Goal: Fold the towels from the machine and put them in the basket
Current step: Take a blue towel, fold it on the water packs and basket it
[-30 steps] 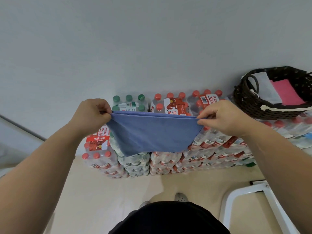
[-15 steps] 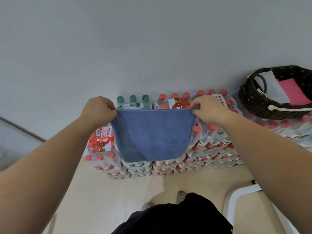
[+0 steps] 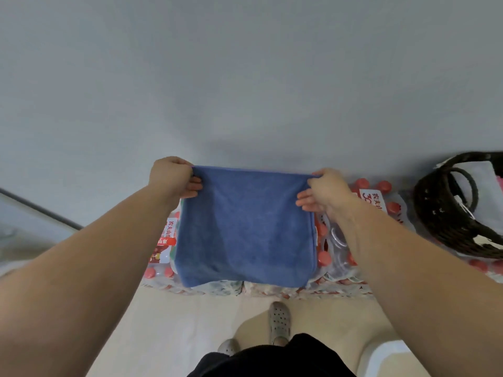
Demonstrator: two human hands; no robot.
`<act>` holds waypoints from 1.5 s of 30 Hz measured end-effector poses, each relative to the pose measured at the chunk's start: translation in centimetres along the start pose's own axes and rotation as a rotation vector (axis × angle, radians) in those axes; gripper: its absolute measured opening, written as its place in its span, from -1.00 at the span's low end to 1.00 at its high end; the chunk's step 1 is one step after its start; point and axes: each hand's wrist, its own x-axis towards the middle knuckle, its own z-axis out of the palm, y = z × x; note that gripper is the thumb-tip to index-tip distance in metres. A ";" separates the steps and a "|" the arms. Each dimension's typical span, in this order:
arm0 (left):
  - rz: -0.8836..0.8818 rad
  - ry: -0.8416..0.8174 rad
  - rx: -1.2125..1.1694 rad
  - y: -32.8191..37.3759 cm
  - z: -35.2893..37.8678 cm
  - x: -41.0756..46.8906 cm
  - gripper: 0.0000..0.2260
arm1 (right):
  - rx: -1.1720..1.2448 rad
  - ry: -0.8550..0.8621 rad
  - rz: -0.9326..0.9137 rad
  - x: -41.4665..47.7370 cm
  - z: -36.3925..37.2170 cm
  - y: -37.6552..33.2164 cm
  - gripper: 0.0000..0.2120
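A blue towel (image 3: 246, 227) hangs flat in front of me, folded over, its top edge stretched level between my hands. My left hand (image 3: 174, 176) pinches the top left corner. My right hand (image 3: 324, 190) pinches the top right corner, its lower fingers spread behind the cloth's edge. A dark woven basket (image 3: 446, 213) sits at the far right on the stacked bottle packs, with a white towel (image 3: 479, 183) folded inside it. The machine is out of view.
Shrink-wrapped packs of water bottles (image 3: 340, 240) with red caps are stacked against the grey wall behind the towel. A white frame (image 3: 381, 355) shows at the bottom right, beside my feet on the beige floor. A glass edge lies at the far left.
Both hands have lifted the towel higher and held it out farther from me. It now hangs longer and squarer, covering more of the bottle packs.
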 end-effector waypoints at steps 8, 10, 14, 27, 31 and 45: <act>0.119 0.059 -0.211 2.1 1.3 2.8 -0.83 | 0.362 0.017 -0.084 3.1 0.2 -3.7 -0.89; 0.177 0.091 -0.189 2.0 1.0 2.7 -0.80 | 0.388 0.020 -0.107 3.2 0.0 -3.8 -0.91; 0.282 0.116 -0.053 1.4 -0.3 1.7 -0.80 | 0.358 0.051 -0.174 2.3 -0.9 -2.9 -0.91; 0.650 0.159 0.505 -11.1 -3.5 -5.4 -0.85 | -0.220 0.108 -0.368 -6.6 -2.6 7.1 -0.82; 0.732 0.131 0.528 -14.3 -4.2 -6.0 -0.80 | -0.291 0.152 -0.410 -7.9 -2.0 9.5 -0.86; 0.732 0.090 0.813 -12.4 -2.3 -6.6 -0.56 | -0.996 0.198 -0.628 -8.7 2.4 8.1 -0.39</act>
